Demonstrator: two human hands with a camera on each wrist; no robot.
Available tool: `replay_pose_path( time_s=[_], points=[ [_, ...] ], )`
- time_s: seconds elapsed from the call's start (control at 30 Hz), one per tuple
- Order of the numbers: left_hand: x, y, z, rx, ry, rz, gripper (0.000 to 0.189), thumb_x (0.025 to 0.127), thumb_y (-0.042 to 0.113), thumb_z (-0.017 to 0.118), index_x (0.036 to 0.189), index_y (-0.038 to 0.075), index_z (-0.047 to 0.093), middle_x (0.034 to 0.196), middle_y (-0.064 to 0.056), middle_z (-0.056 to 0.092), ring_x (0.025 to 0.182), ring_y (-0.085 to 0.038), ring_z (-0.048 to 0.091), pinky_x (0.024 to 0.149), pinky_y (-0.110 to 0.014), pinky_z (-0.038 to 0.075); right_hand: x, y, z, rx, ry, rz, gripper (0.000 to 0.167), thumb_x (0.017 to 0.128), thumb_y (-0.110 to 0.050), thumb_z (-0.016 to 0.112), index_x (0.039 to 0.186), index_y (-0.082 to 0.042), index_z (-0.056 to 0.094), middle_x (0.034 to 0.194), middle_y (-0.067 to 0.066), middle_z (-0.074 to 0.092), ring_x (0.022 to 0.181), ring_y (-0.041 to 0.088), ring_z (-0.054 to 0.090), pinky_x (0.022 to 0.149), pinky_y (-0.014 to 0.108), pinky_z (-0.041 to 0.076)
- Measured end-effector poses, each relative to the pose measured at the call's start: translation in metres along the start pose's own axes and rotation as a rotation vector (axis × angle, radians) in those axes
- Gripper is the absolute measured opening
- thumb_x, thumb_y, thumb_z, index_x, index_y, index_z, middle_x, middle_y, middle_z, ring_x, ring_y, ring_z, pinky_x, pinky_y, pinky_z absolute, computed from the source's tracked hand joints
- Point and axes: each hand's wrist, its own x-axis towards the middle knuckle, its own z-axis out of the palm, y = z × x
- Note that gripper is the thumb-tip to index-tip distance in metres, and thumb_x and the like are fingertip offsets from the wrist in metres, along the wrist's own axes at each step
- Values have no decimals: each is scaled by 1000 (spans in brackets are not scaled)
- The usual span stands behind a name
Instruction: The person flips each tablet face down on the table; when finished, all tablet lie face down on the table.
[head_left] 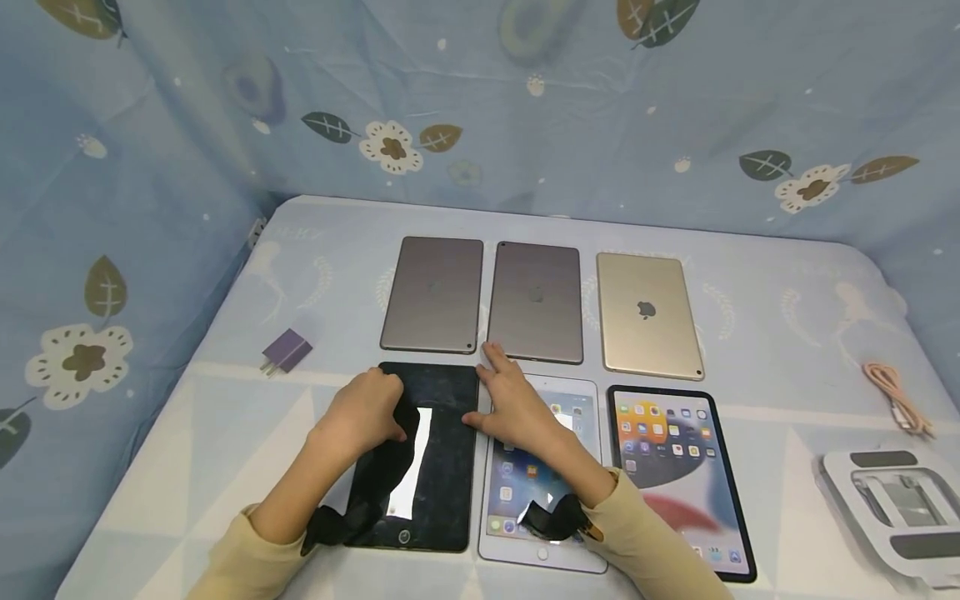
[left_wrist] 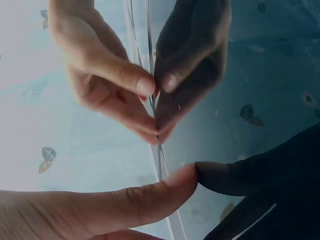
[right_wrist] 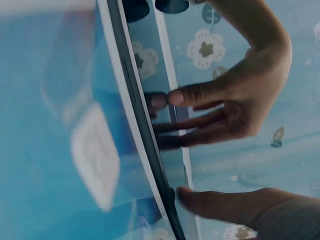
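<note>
A black tablet [head_left: 442, 508] with a round home button lies screen up in the front row. My left hand [head_left: 360, 417] is at its upper left edge, thumb touching the dark glass [left_wrist: 260, 135]. In the right wrist view, the left hand's fingertips meet that edge. On the opposite side, my right hand [head_left: 517, 404] touches the right edge with thumb and extended fingers. The right hand and wrist cover part of a white tablet [head_left: 517, 546] with its screen lit. The undersides of both tablets are hidden.
Behind lie two grey tablets [head_left: 442, 287] [head_left: 536, 292] and a gold one [head_left: 648, 308], backs up. A lit black-rimmed tablet [head_left: 690, 492] lies right. A purple charger [head_left: 287, 352] sits left; a coiled cable [head_left: 896, 396] and white stand [head_left: 888, 542] are far right. Patterned curtains enclose the table.
</note>
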Motion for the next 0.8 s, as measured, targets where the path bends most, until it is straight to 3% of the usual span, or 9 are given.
replay_pose_path(
  time_s=[0.17, 0.37, 0.47, 0.57, 0.7, 0.8],
  points=[
    [2, 1, 3, 39, 6, 32, 32, 56, 13, 92, 70, -1, 67, 65, -10, 62, 60, -20, 56, 56, -33, 51, 2, 1, 0, 195, -11, 37, 66, 80, -20, 75, 131, 12, 50, 159, 17, 22, 149, 32, 11, 116, 53, 23],
    [2, -7, -3, -32, -62, 43, 37, 60, 17, 91, 67, 3, 58, 62, -5, 52, 59, -15, 45, 57, -30, 43, 2, -1, -10, 429, -14, 87, 53, 83, -9, 68, 129, 9, 51, 158, 18, 22, 148, 35, 15, 117, 53, 20],
    [3, -12, -9, -70, -109, 41, 40, 63, 22, 90, 69, 5, 55, 61, -2, 43, 59, -14, 39, 56, -27, 37, 1, -4, -16, 606, -45, 111, 55, 86, -3, 63, 136, 10, 43, 155, 23, 26, 144, 38, 24, 116, 51, 25],
    [5, -17, -12, -94, -151, 39, 41, 64, 27, 89, 72, 4, 56, 63, 0, 41, 59, -14, 38, 55, -26, 34, 1, -5, -19, 782, -93, 108, 60, 87, 4, 57, 142, 12, 33, 149, 29, 34, 135, 40, 40, 108, 44, 40],
    [10, -20, -13, -104, -173, 65, 45, 65, 32, 88, 82, -1, 62, 69, -4, 54, 64, -16, 49, 58, -29, 42, 1, -6, -22, 905, -105, 83, 62, 86, 10, 54, 143, 12, 30, 143, 33, 40, 128, 40, 49, 96, 32, 51],
    [13, -21, -13, -126, -168, 96, 62, 67, 36, 87, 103, -9, 64, 92, -16, 68, 83, -26, 64, 73, -37, 54, -1, -7, -24, 936, -76, 60, 64, 84, 11, 53, 144, 12, 29, 144, 32, 39, 129, 41, 47, 95, 31, 51]
  ],
)
